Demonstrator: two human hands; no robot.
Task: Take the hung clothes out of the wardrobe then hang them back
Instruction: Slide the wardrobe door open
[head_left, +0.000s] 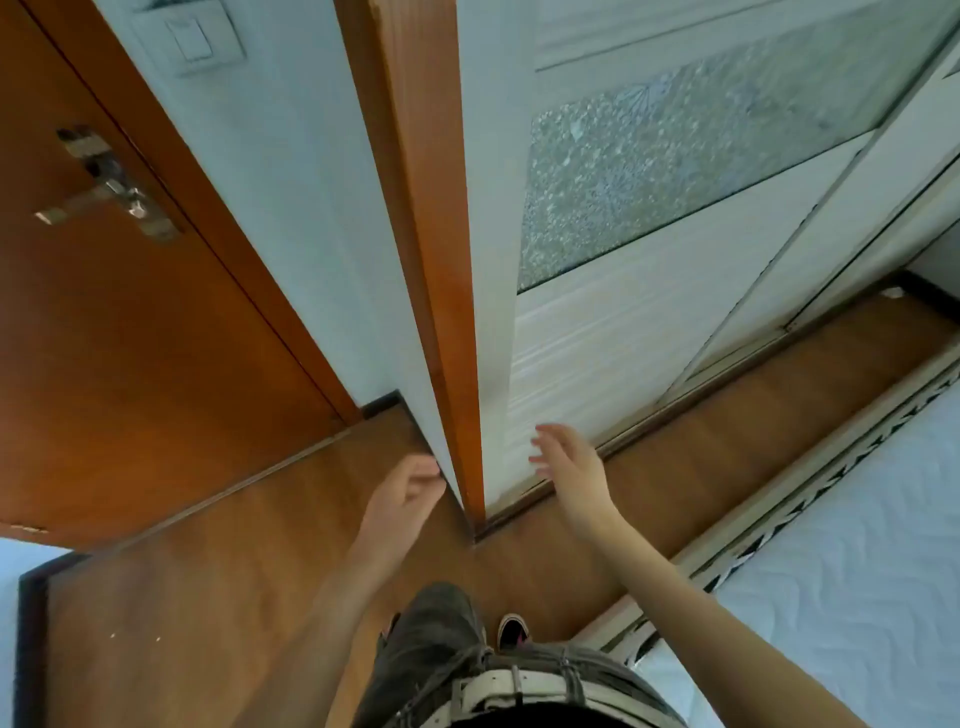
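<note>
Wardrobe (597, 338): closed sliding door (675, 291), white panel with frosted glass; clothes hidden inside. The door looks stiff, likely heavy but free-running; best pushed flat on the white panel, off the fragile glass. Wooden floor (208, 597); brown room door (130, 338) left, bed (857, 545) right. Right hand (566, 462) spread, empty, near the panel. Left hand (410, 486) loosely curled at the wardrobe's corner.

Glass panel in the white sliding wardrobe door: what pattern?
Frosted, speckled floral texture on the glass panel; head view.

Wood floor (182, 597) w/ wardrobe (597, 338) & bed (857, 545) standing on it.
</note>
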